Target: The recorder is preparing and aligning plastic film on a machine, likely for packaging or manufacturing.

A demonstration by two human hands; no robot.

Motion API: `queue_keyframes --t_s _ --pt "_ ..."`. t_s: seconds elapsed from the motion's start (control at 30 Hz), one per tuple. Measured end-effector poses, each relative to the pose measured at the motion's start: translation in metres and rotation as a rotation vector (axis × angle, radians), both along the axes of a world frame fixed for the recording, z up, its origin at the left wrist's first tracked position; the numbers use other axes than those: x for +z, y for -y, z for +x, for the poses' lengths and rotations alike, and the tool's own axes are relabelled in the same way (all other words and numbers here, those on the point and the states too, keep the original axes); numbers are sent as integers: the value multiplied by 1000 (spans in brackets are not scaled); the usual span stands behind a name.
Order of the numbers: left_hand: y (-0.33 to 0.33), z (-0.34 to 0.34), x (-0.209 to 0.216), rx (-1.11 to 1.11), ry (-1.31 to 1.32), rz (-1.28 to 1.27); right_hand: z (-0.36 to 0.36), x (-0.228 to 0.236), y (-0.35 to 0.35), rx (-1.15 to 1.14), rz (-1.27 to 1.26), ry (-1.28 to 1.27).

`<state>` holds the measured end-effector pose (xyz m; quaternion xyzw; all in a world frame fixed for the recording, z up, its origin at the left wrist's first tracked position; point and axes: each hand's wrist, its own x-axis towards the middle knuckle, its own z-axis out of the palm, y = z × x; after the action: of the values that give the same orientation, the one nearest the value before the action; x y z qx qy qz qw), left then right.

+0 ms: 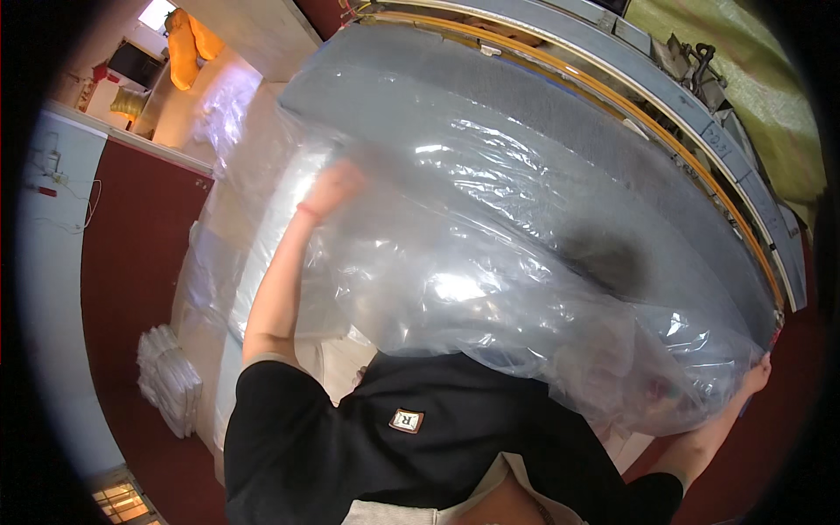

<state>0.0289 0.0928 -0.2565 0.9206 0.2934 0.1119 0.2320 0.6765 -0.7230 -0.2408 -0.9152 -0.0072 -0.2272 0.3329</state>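
Observation:
A large clear plastic sheet (455, 284), wrinkled and glossy, is spread over a long grey worktop (385, 66) and hangs down in front of my body. My left hand (339, 185), wearing a thin reddish band at the wrist, reaches over the sheet's left part. Motion smears its fingers, so their grip does not show. At the sheet's far right edge, my right hand (758, 374) has its fingers closed on the plastic, beside the worktop's right end. Through the film, dim shapes appear near my right forearm.
Along the worktop's far side run an orange strip (700, 166) and a metal rail (735, 144). Dark metal fittings (700, 66) and yellow-green woven sheeting (770, 96) lie beyond. A bundle of folded plastic (169, 381) rests at left on the dark red floor. Orange squashes (182, 48) stand back left.

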Motion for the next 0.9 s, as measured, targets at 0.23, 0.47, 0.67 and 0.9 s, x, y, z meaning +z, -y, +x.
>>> queue_keyframes --t_s 0.23,0.47,0.67,0.9 --pt "-25 64 93 385 629 -225 4 -3 17 19 177 -1" --pt "-53 117 84 211 220 462 -60 46 3 -35 528 -169" --pt "-47 127 79 157 205 419 -109 75 21 -65 871 -195" --pt "-39 142 87 39 207 409 -77 34 98 140 882 -264"
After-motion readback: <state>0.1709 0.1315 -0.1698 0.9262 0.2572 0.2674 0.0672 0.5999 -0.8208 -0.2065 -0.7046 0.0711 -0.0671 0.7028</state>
